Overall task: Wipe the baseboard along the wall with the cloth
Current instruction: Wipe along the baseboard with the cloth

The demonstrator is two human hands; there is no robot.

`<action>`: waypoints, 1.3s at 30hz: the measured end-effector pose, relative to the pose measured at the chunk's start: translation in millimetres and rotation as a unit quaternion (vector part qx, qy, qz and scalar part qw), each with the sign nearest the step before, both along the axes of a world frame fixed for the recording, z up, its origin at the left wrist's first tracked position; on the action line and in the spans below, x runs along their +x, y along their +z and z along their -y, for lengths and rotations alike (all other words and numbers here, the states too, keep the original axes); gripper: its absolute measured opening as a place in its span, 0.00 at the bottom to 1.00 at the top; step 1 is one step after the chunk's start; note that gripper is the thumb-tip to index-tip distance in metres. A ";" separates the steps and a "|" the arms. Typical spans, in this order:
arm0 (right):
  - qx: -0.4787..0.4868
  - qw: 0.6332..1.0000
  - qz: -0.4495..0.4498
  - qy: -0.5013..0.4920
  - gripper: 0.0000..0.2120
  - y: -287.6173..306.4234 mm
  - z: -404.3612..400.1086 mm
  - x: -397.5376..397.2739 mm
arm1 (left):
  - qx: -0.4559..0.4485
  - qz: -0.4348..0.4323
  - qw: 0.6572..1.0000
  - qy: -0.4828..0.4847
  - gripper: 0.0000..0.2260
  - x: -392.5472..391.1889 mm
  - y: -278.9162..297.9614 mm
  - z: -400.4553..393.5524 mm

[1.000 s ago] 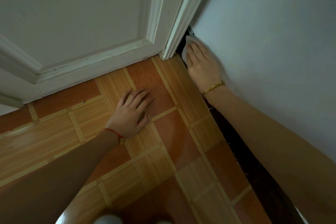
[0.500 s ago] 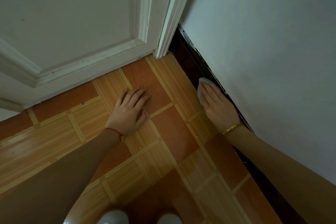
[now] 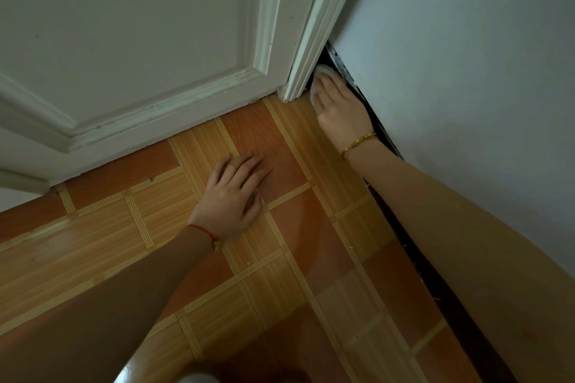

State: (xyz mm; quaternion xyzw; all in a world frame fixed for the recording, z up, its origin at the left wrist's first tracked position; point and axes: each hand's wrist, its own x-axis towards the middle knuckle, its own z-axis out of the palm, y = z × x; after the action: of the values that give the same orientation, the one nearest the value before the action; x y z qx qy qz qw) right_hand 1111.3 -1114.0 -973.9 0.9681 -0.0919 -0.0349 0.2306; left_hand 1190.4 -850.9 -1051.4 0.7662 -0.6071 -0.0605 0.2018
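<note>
cloth sits under my right hand, fingers laid flat on it and pressing it against the dark baseboard, right up in the corner where that strip meets the white door frame, at about one o'clock from me. only a pale edge of the cloth shows past my fingertips. my left hand is spread flat on the tiled floor, holding nothing, well apart from the right, propping me up near the middle.

the baseboard's long axis runs from that one o'clock corner down toward five o'clock, along the foot of the wall and under my right forearm. the right hand is the nearer one, already on it; i judge the only way left to wipe is back toward me along that line.
</note>
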 end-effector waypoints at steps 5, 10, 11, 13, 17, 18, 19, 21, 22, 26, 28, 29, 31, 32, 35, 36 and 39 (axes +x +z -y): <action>-0.049 0.998 0.030 0.041 0.12 8.3 -5.8 -45.5 | 0.006 0.002 1.000 -0.005 0.23 -0.3 0.4 0.2; -0.053 0.999 0.008 0.007 0.20 10.7 -34.7 -117.4 | 0.010 0.000 1.000 -0.006 0.23 -0.9 1.9 -0.1; -0.050 0.999 0.000 0.000 0.19 13.4 -39.9 -131.0 | 0.012 0.000 1.000 -0.006 0.23 -1.0 2.0 -0.3; -0.035 0.999 -0.009 -0.011 0.18 17.7 -51.2 -153.7 | 0.014 0.000 1.000 -0.006 0.23 -1.2 2.3 -0.6; -0.039 0.999 -0.021 -0.016 0.17 19.1 -59.2 -174.5 | 0.014 -0.006 1.000 -0.007 0.24 -2.1 3.1 -1.2; -0.038 0.999 -0.013 -0.008 0.16 17.9 -57.7 -173.4 | 0.014 -0.006 1.000 -0.007 0.24 -2.1 3.1 -1.2; -0.044 0.999 -0.018 -0.004 0.16 18.4 -57.3 -169.5 | 0.014 -0.005 1.000 -0.006 0.24 -2.1 3.1 -1.4; -0.065 0.998 -0.015 0.012 0.16 17.2 -53.4 -157.8 | 0.014 -0.004 1.000 -0.006 0.24 -1.9 2.9 -1.2; -0.074 0.997 -0.017 0.015 0.16 16.0 -49.7 -149.4 | 0.013 -0.004 1.000 -0.005 0.24 -1.7 2.7 -1.2; -0.074 0.997 -0.004 -0.005 0.15 14.0 -32.7 -88.7 | 0.018 0.003 1.000 -0.005 0.24 -1.6 2.4 -1.2; -0.015 0.998 0.002 -0.057 0.15 17.7 -30.9 -62.5 | 0.020 0.004 1.000 -0.007 0.24 -1.3 2.5 -0.5; 0.027 0.996 -0.004 -0.084 0.17 18.8 -31.4 -58.5 | 0.022 0.003 1.000 -0.007 0.24 -1.3 2.6 -0.3; 0.049 0.994 0.008 -0.097 0.17 20.9 -35.2 -61.0 | 0.026 0.004 1.000 -0.008 0.24 -0.8 2.3 -0.4; 0.037 0.997 0.020 -0.068 0.17 20.6 -36.2 -68.5 | 0.027 0.005 1.000 -0.009 0.24 -0.5 2.2 -0.6; 0.006 0.998 0.054 -0.030 0.21 22.6 -39.2 -102.2 | 0.029 0.005 1.000 -0.007 0.25 -0.7 3.3 -1.1; 0.005 0.997 0.062 -0.038 0.23 24.8 -43.6 -113.8 | 0.026 0.004 1.000 -0.008 0.25 -1.2 3.7 -1.0; -0.030 0.998 0.034 -0.041 0.18 26.3 -56.7 -155.1 | 0.031 0.000 0.999 -0.007 0.25 -2.2 5.7 -0.7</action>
State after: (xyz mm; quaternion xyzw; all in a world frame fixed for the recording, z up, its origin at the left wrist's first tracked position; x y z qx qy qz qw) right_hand 956.2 -1057.3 -947.6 0.9568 -0.1399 -0.0088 0.2546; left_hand 1188.3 -850.2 -1045.7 0.7679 -0.6102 -0.0809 0.1772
